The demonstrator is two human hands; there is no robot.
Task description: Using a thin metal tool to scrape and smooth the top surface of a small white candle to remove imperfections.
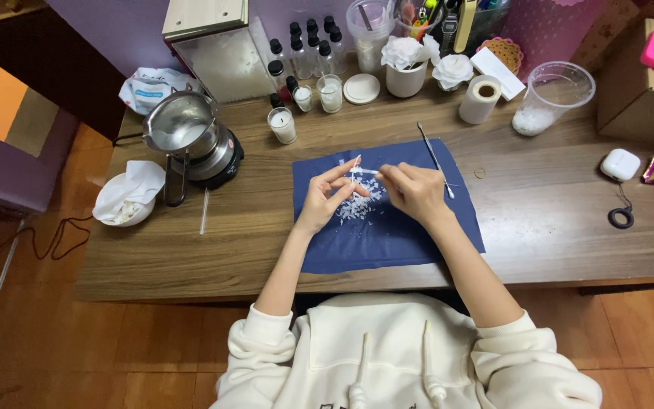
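White strip (365,171): pinched at its ends between fingertips of left hand (322,198) and right hand (415,193), held just above white flakes (356,206) on blue cloth (387,238). Metal tool (434,159): on cloth, beside right hand. Beyond, on table (554,220): melting pot (191,140), candle glasses (282,125), plastic cup (552,97).

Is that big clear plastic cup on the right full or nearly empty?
Nearly empty: the clear plastic cup stands upright with only a low heap of white flakes at its bottom.
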